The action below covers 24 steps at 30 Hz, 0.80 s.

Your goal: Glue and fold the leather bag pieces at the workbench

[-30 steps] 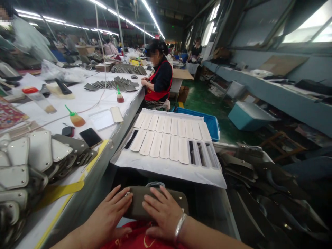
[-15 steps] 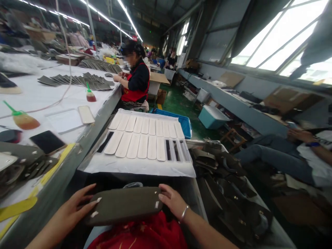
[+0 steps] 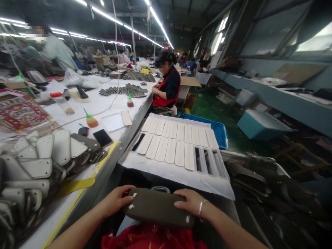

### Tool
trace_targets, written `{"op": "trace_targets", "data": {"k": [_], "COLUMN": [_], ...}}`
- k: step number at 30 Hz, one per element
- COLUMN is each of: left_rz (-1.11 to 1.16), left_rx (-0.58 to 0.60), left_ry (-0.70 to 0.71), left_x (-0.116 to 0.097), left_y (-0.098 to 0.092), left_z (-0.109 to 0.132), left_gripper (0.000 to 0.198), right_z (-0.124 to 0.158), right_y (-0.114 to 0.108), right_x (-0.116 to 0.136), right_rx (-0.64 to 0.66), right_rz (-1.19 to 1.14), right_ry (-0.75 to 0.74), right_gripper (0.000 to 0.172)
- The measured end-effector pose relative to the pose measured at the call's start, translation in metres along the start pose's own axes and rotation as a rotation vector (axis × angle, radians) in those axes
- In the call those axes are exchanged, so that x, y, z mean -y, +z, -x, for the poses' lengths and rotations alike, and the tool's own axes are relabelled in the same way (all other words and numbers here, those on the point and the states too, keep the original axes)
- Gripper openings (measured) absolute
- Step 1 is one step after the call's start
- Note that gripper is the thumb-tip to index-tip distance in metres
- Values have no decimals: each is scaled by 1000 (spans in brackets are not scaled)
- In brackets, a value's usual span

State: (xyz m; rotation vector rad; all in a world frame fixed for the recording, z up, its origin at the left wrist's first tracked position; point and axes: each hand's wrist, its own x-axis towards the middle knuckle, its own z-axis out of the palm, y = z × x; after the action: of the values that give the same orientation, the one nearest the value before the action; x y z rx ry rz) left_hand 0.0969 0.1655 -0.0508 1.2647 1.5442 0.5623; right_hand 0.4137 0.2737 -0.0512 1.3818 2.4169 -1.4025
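An olive-green oblong leather panel [image 3: 158, 208] lies across my lap above a red apron [image 3: 153, 240]. My left hand [image 3: 116, 199] grips its left end, fingers curled over the edge. My right hand [image 3: 191, 202], with a silver bangle at the wrist, holds the right end, fingers laid over the top edge. Just beyond the panel a white sheet [image 3: 178, 173] carries two rows of pale oblong strips [image 3: 171, 145] and three dark slots at its right.
A long white worktable [image 3: 103, 103] runs along the left with stacked grey panels [image 3: 33, 162], glue bottles, a phone [image 3: 103, 138] and yellow strips. A co-worker in a red apron [image 3: 166, 86] sits farther along. Dark bag parts [image 3: 261, 186] pile at the right; blue bins stand on the green floor.
Both hands went from pressing flat on top of the panel to gripping its two ends. My head swung right, then back left toward the worktable.
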Motion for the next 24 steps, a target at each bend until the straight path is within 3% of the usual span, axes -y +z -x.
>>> {"op": "trace_targets", "data": {"k": [6, 10, 13, 19, 21, 24], "left_rz": [50, 101, 132, 209, 154, 96], "left_rx": [-37, 1, 13, 72, 55, 67], "left_ry": [29, 31, 7, -5, 1, 2], "left_x": [11, 12, 14, 18, 15, 9], "left_y": [3, 5, 7, 6, 4, 2], "left_z": [-2, -2, 2, 10, 9, 7], "left_gripper": [42, 43, 45, 59, 63, 62], "right_z": [-51, -70, -58, 8, 15, 3], "right_y": [25, 44, 38, -4, -4, 11], "right_x": [71, 111, 99, 21, 17, 40], "right_rx": [209, 229, 231, 161, 103, 81], "right_rz": [215, 265, 276, 332, 412, 513], "right_ry": [-115, -149, -137, 75, 104, 24], "right_gripper": [47, 45, 48, 58, 70, 83]}}
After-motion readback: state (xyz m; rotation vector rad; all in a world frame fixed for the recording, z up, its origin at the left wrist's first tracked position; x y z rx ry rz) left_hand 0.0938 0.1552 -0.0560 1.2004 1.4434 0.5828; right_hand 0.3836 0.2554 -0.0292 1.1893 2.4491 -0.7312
